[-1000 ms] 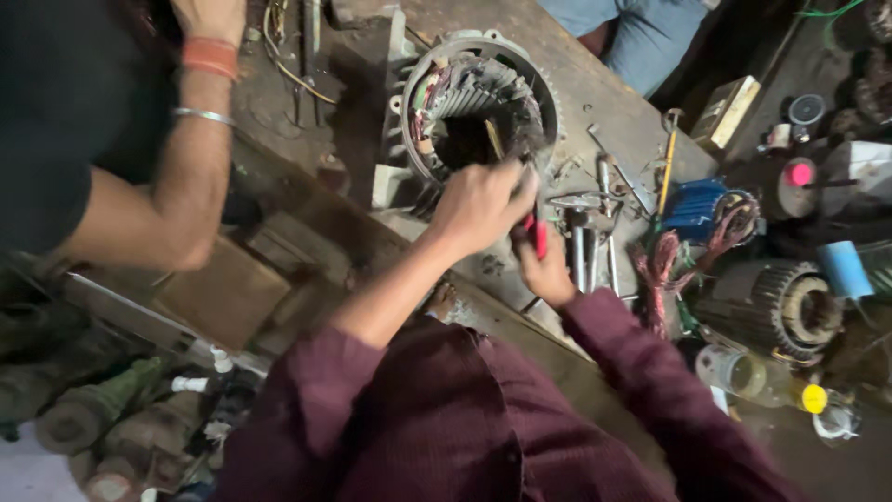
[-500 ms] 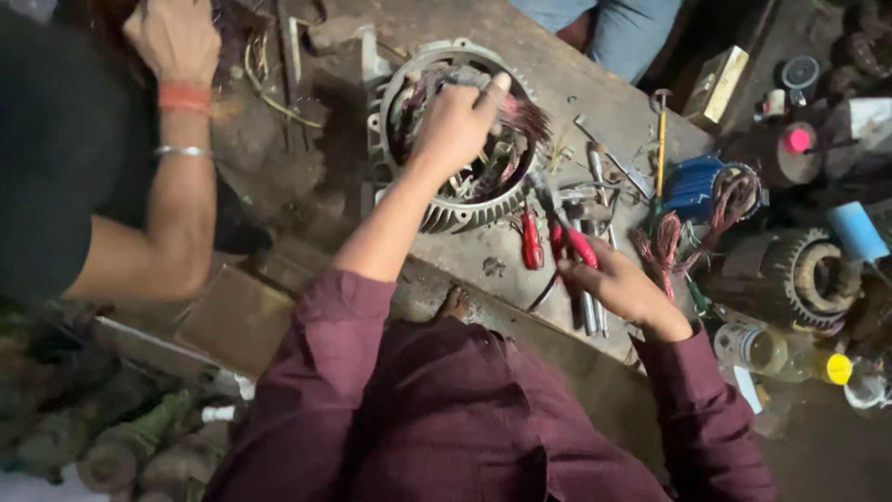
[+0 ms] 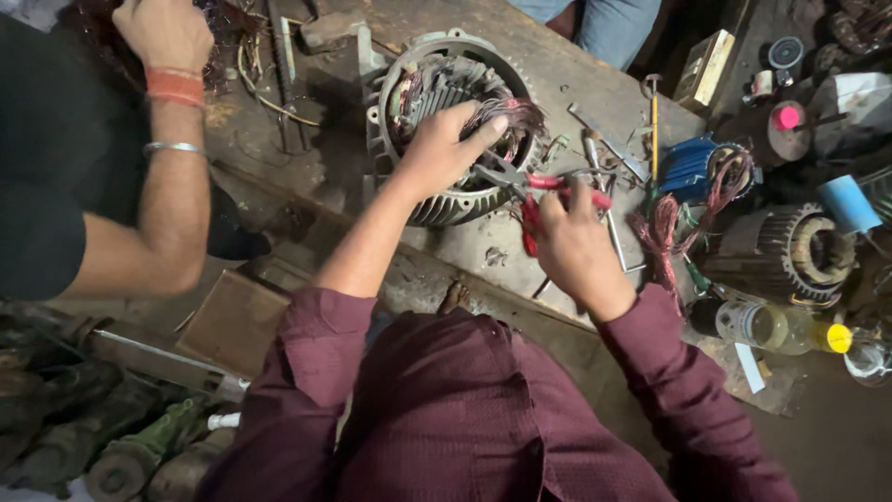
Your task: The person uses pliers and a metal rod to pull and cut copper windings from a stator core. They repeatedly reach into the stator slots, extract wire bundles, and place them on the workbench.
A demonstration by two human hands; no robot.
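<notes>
A grey motor stator (image 3: 390,102) lies on the worn wooden bench, its bore packed with copper windings (image 3: 506,116). My left hand (image 3: 437,149) reaches into the bore and grips a bundle of those windings at the right side. My right hand (image 3: 576,246) holds red-handled pliers (image 3: 544,186). The pliers' jaws point left and sit at the windings just below my left fingers. Both my sleeves are maroon.
Another person in a black shirt leans in at the left, a hand (image 3: 163,33) at the bench's far edge. Someone in jeans (image 3: 604,23) stands beyond. A second stator (image 3: 790,251), a blue coil (image 3: 692,163), loose copper wire (image 3: 664,228), a screwdriver (image 3: 653,112) and a bottle (image 3: 771,325) crowd the right.
My left hand moved from the stator's near rim into the bore and took hold of the windings. My right hand drew back right with the pliers, then brought their jaws to the windings.
</notes>
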